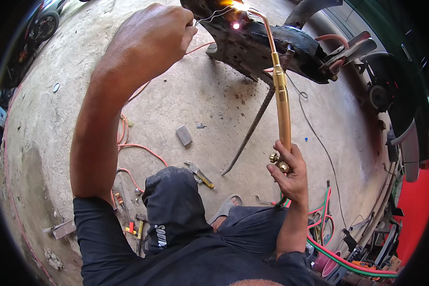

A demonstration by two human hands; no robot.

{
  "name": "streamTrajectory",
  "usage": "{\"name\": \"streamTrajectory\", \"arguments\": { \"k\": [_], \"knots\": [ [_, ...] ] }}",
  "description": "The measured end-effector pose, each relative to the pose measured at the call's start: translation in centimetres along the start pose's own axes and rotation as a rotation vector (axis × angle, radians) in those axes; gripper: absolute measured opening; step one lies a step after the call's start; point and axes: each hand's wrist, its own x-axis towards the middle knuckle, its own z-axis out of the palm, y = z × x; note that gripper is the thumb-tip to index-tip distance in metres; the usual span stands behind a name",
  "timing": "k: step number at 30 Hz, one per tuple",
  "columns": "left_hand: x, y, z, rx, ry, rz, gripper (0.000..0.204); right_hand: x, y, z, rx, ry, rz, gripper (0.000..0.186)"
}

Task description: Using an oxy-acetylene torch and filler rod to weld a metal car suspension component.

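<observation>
1. The bright flame (240,5) is best kept steady, with the thin silvery wire (216,12) fed gently.
2. The slender brass-coloured torch (282,97) is grasped by the right hand's (294,176) fingers; the wire is pinched by the left hand's (157,38).
3. The dark, scorched metal frame (250,40) is placed far, right of centre, glowing locally.

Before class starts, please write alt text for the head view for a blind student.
A person's right hand aims a brass-coloured torch, its flame bright against a dark metal part, while the left hand holds thin wire nearby. Below, tools and hoses lie on concrete floor.
</observation>
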Motion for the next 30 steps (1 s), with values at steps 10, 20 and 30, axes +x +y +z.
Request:
{"name": "streamTrajectory", "arguments": {
  "k": [10, 20, 30],
  "knots": [
    [-0.54, 0.02, 0.13, -0.043, 0.019, -0.062, 0.028, 0.10, 0.19, -0.06, 0.010, -0.006, -0.005, 0.064],
    [-0.35, -0.48, 0.97, -0.086, 0.156, -0.039, 0.030, 0.41, -0.26, 0.01, 0.040, 0.020, 0.027, 0.066],
    [-0.36, -0.19, 0.52, -0.060, 0.131, -0.051, 0.027, 0.51, -0.15, -0.26, -0.015, -0.010, -0.022, 0.066]
  ]
}}
